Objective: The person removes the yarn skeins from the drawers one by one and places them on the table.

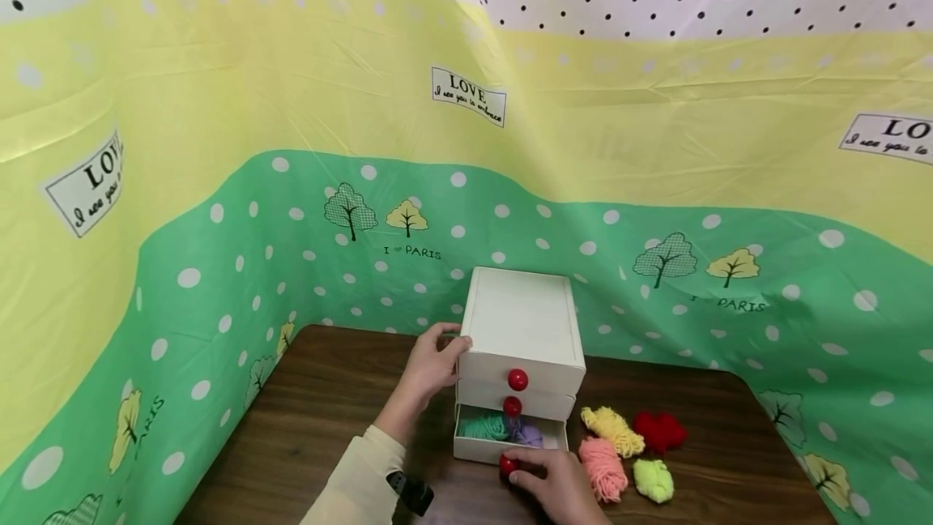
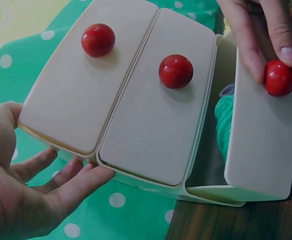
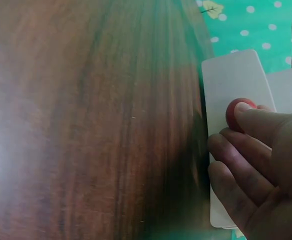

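A white three-drawer box (image 1: 521, 314) with round red knobs stands on the table, its bottom drawer (image 1: 477, 450) pulled out. Inside that drawer lie a teal yarn bundle (image 1: 484, 427) and a purple yarn bundle (image 1: 526, 433). With thumb and finger, my right hand (image 1: 557, 483) pinches the bottom drawer's red knob (image 2: 279, 78). My left hand (image 1: 432, 361) rests against the left side of the box, thumb near the top edge and fingers extended along the side in the left wrist view. The upper drawers (image 2: 148, 95) are closed.
Right of the box lie yarn bundles: yellow (image 1: 612, 430), red (image 1: 659, 432), pink (image 1: 602, 469) and lime green (image 1: 653, 480). The dark wooden table (image 1: 291, 428) extends left of the box. A patterned green and yellow curtain (image 1: 408, 282) hangs behind it.
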The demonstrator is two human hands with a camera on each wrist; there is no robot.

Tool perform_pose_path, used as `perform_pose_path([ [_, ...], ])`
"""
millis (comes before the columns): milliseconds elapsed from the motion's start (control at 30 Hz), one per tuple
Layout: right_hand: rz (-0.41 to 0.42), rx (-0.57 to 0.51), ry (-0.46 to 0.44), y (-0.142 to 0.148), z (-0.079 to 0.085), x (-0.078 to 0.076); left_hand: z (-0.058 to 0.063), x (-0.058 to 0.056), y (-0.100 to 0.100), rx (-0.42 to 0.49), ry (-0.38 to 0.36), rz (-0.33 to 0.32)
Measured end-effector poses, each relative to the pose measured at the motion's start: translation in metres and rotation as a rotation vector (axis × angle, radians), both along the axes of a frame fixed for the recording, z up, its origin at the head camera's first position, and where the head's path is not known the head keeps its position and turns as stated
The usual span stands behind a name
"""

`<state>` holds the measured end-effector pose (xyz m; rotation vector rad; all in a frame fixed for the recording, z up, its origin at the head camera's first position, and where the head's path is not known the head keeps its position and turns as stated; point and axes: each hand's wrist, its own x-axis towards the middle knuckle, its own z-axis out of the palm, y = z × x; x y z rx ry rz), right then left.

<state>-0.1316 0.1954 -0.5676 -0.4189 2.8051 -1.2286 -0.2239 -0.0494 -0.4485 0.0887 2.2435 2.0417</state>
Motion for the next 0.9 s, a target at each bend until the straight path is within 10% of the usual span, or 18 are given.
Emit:
perform_pose_path([
  [900, 0.106, -0.101, -0.083, 0.003, 0.0, 0.026, -0.002, -0.004, -0.001, -0.003, -0.012, 0.002],
])
